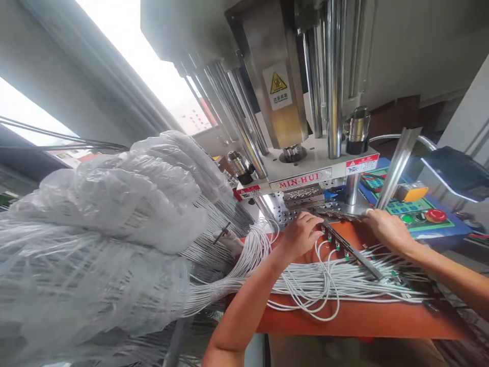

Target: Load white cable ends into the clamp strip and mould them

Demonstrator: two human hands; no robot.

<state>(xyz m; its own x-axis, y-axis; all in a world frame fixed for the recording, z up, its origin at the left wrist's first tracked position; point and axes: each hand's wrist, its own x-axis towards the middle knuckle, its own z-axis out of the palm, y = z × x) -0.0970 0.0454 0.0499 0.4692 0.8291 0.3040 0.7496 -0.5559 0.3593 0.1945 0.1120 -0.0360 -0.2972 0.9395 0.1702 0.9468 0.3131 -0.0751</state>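
My left hand [301, 235] reaches in under the press, its curled fingers on the left end of a flat metal mould plate [340, 215]. At the plate's right end, the thumb and fingers of my right hand [387, 230] grip it. Just below lies a long narrow metal bar [359, 257], angled down to the right, with several small green-and-metal cable connectors along it. White cables [305, 283] run from these across the orange work surface [344, 316]. Behind my hands, a metal mould block [303, 196] sits on the press bed. My fingertips are partly hidden.
The press [300, 176] stands over the work, with steel columns and a hot-surface label. A control box [416, 219] with a red emergency button [436, 215] is at right, near a lamp [458, 171]. Plastic-wrapped cable bundles [114, 229] fill the left side.
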